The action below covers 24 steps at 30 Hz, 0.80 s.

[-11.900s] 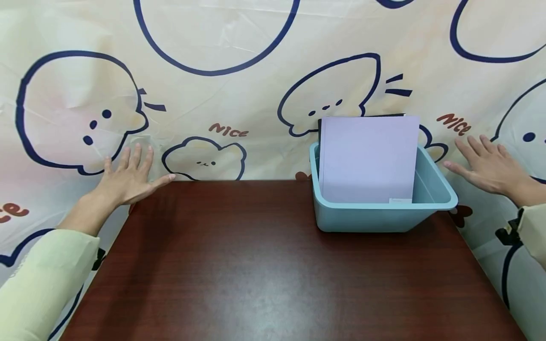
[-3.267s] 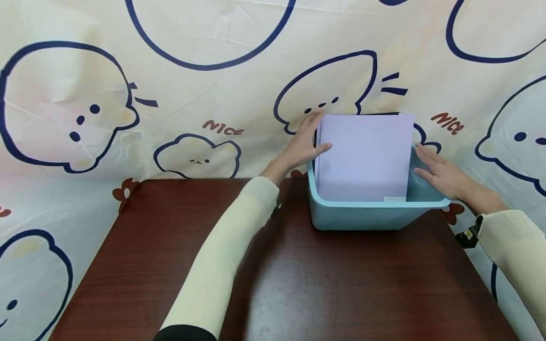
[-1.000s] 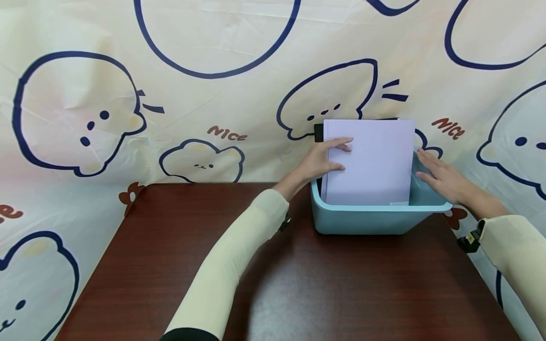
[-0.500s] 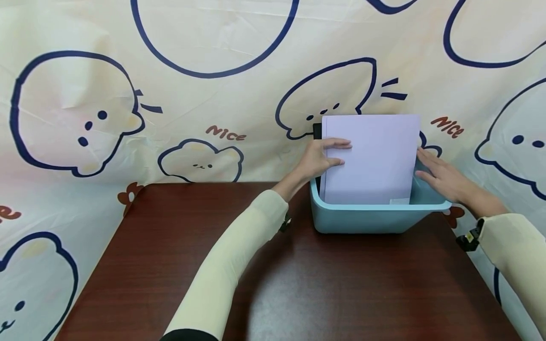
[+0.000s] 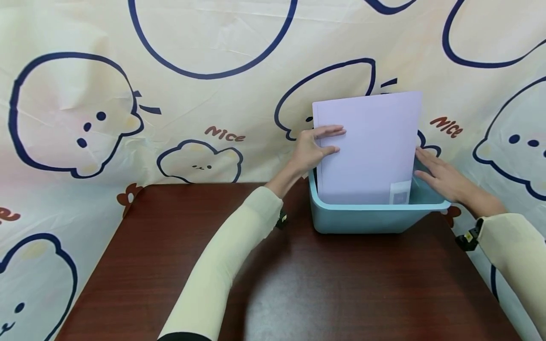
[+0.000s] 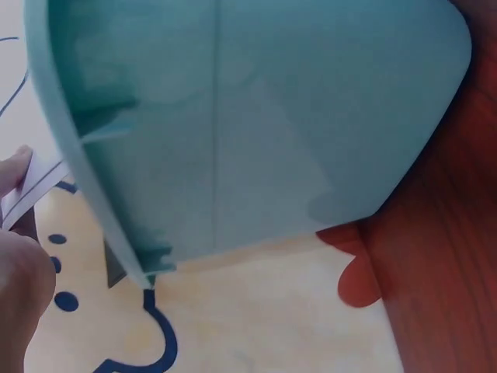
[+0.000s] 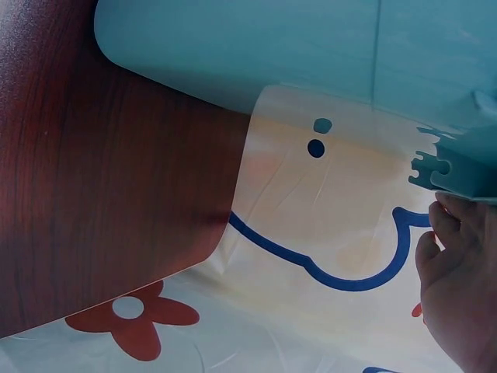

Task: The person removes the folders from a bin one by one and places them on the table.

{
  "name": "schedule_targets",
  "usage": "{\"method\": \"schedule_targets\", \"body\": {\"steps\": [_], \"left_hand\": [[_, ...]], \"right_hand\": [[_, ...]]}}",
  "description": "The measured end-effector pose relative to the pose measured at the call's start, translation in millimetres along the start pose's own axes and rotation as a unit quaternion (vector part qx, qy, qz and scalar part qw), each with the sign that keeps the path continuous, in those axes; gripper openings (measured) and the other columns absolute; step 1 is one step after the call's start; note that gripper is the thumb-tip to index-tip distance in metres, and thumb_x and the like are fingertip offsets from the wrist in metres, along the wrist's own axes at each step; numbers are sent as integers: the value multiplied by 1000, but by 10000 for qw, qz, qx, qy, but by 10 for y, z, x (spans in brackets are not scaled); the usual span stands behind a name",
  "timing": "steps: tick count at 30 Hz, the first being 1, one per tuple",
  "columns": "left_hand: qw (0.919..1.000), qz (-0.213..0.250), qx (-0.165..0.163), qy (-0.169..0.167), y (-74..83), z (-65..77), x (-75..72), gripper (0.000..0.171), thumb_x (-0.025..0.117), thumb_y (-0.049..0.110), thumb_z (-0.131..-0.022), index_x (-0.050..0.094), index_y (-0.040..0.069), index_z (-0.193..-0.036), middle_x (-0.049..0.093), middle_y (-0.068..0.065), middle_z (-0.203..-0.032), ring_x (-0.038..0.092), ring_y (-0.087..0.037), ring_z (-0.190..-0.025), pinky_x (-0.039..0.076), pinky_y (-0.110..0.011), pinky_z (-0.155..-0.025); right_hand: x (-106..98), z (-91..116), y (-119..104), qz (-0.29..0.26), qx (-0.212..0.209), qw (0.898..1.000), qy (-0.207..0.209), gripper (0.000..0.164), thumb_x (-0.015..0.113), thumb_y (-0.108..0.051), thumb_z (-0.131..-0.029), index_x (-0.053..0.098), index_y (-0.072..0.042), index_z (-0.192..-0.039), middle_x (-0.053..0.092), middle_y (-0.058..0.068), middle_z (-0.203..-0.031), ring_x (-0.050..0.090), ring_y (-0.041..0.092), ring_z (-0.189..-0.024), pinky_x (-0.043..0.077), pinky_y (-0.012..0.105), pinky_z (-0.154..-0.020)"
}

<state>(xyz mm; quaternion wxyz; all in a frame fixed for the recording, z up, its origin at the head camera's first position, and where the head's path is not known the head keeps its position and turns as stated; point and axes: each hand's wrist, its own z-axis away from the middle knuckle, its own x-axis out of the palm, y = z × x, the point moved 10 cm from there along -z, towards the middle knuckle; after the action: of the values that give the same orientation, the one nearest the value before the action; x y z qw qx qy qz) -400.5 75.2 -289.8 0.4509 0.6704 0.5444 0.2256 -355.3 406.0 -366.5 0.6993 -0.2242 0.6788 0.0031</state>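
Observation:
My left hand (image 5: 309, 149) pinches the left edge of a lavender notebook (image 5: 371, 147) with a small sticker at its lower right. The notebook stands tilted, its lower part inside a light blue plastic bin (image 5: 362, 219). In the left wrist view, the notebook's edge (image 6: 35, 186) lies between fingers and thumb beside the bin's outer wall (image 6: 272, 140). My right hand (image 5: 445, 177) lies at the bin's right rim, fingers straight in the head view. The right wrist view shows that hand (image 7: 462, 272) at the rim's underside. The notebook's bottom is hidden by the bin's front.
The bin stands at the back right of a dark brown wooden table (image 5: 170, 265). A cartoon-printed cloth (image 5: 239, 94) hangs behind the table and covers its sides. In the left wrist view, a dark corner (image 6: 114, 264) of something pokes past the rim.
My left hand came from the table's far left to the notebook and took its edge. The notebook has risen and tilted, baring its sticker. My right hand came to the rim and stays there.

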Motion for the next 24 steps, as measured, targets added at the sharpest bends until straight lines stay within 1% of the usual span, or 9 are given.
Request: {"method": "schedule_targets", "body": {"steps": [4,7,11,14,16,20,21,24], "left_hand": [[9998,-108,75,114,104,-26,-113,50,83,-6,-86,74,8,-133,78,-2,-125,62,-2,-130,46,-17,-110],[9994,-118,213,243,217,-54,-208,50,83,-7,-87,74,9,-133,78,-2,-125,59,0,-133,47,-18,-109],[9981,52,438,428,381,-102,-353,51,83,-9,-85,73,5,-133,77,-5,-126,54,1,-138,45,-19,-112],[9966,281,505,592,476,-144,-472,52,85,-10,-83,73,2,-132,77,-9,-126,54,-1,-139,45,-21,-113],[9953,359,507,737,534,-169,-556,53,86,-10,-82,73,1,-132,77,-10,-125,55,-1,-138,42,-19,-114],[9933,415,446,984,642,-204,-721,56,86,-11,-81,71,1,-133,76,-11,-126,56,-4,-139,33,-16,-118],[9931,417,415,1010,671,-212,-756,57,86,-11,-81,71,1,-134,75,-12,-127,55,-4,-139,31,-15,-119],[9928,487,316,1046,773,-232,-853,58,86,-11,-81,69,0,-135,74,-13,-129,54,-3,-140,30,-14,-119]], "right_hand": [[-4,12,-6,-44,-40,10000,0,73,41,-33,-114,5,0,-168,2,27,-175,7,55,-158,8,77,-122],[-5,14,-4,-77,-29,10000,-9,73,41,-33,-114,5,0,-168,2,27,-175,6,55,-158,9,78,-121],[-1,18,13,-81,5,10000,-19,74,40,-34,-114,1,-5,-169,0,25,-176,5,54,-159,10,80,-119],[-10,24,18,-64,11,10000,11,74,40,-35,-114,-2,-11,-170,-1,22,-176,6,55,-158,12,83,-116],[-21,25,10,-68,-1,10000,49,74,40,-34,-113,-3,-14,-171,-2,21,-177,7,55,-158,13,85,-114],[-36,9,-12,-113,-45,9998,144,74,42,-32,-113,0,-16,-171,-1,20,-177,9,55,-158,16,84,-114],[-37,5,-17,-136,-58,9998,160,74,43,-31,-113,1,-15,-171,0,20,-177,10,56,-158,16,84,-115],[-31,-4,-8,-202,-54,9996,167,72,43,-27,-113,3,-12,-171,2,24,-176,11,57,-157,15,83,-116]]}}
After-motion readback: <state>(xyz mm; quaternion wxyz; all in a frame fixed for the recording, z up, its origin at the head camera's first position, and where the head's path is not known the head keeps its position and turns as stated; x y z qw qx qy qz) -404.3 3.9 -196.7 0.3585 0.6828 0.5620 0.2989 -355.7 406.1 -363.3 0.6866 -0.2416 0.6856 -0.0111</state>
